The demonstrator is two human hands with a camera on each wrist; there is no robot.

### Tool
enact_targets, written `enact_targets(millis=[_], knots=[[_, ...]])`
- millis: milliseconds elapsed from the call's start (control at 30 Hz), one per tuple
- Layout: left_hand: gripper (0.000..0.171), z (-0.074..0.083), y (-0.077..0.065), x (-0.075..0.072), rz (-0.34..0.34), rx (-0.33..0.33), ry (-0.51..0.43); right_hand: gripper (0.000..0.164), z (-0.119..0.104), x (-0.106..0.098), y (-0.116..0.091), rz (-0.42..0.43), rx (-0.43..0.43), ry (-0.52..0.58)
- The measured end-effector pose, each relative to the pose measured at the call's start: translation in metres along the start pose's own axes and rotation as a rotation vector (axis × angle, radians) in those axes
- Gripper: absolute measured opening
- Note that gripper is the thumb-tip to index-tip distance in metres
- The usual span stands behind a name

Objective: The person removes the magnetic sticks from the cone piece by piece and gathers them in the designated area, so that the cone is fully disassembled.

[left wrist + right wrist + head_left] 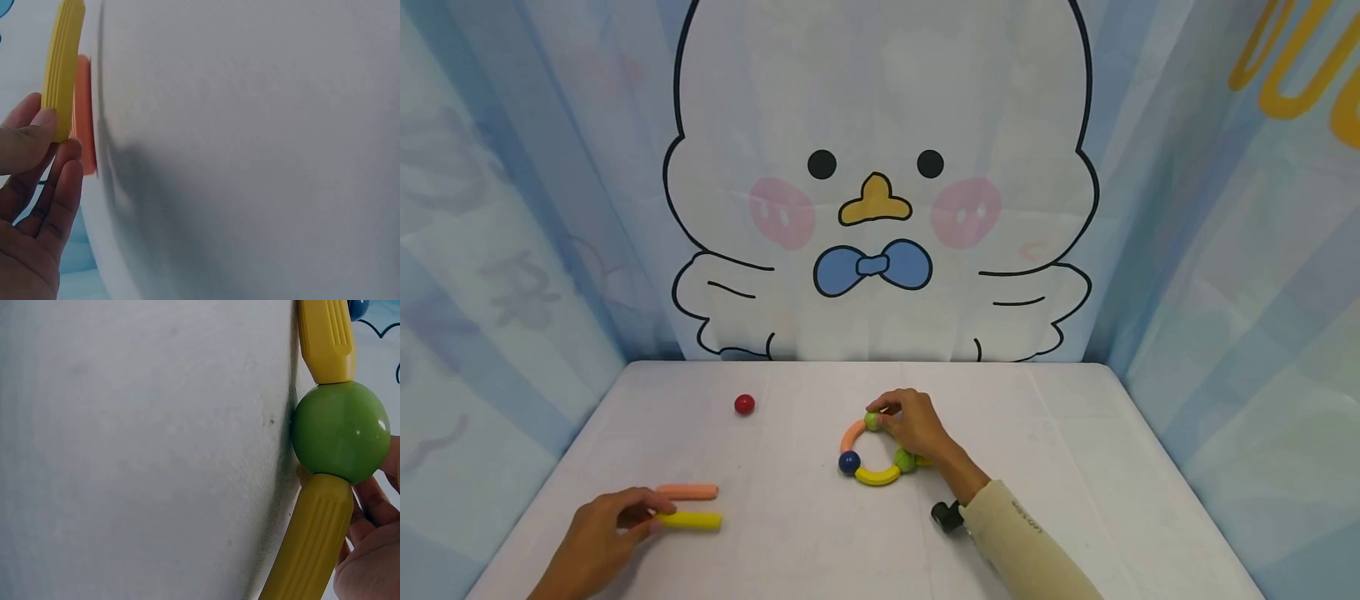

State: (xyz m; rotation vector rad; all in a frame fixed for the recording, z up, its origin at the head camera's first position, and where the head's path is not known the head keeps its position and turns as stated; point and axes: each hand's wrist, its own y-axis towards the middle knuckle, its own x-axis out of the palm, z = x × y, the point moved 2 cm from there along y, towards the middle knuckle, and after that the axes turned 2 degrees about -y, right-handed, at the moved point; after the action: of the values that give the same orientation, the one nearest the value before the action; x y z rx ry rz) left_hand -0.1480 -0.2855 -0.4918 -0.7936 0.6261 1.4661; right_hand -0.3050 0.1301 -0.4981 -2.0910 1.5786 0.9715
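At the front left of the table, my left hand (pixel 597 537) pinches one end of a yellow rod (pixel 692 521) between thumb and fingers. Its grooved side shows in the left wrist view, with an orange rod (pixel 84 119) lying just beyond it. My right hand (pixel 917 422) pinches a green ball (pixel 872 421) at the top of a curved chain of pieces. From there the chain runs through an orange curved piece (pixel 852 435), a blue ball (pixel 849 462), a yellow curved piece (pixel 877 477) and a second green ball (pixel 340 432) to another yellow piece (pixel 310 540), partly hidden under my wrist.
A red ball (pixel 744 404) sits alone toward the back left of the white table (pixel 805 550). A black device (pixel 947 517) hangs at the right wrist beside the beige sleeve (pixel 1026 542). Curtains printed with a cartoon bird (pixel 880 100) stand behind and along both sides.
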Motion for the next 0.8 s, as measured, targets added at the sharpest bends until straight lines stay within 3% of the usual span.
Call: enact_targets(millis=[333,800], knots=[[0.020,-0.016,0.004,-0.003,-0.044,-0.059,-0.003,0.018,0.001,0.001,0.000,-0.003,0.001,0.004],[0.019,-0.018,0.005,0.000,-0.057,-0.090,-0.002,0.017,-0.001,0.000,-0.001,-0.004,-0.003,0.013]])
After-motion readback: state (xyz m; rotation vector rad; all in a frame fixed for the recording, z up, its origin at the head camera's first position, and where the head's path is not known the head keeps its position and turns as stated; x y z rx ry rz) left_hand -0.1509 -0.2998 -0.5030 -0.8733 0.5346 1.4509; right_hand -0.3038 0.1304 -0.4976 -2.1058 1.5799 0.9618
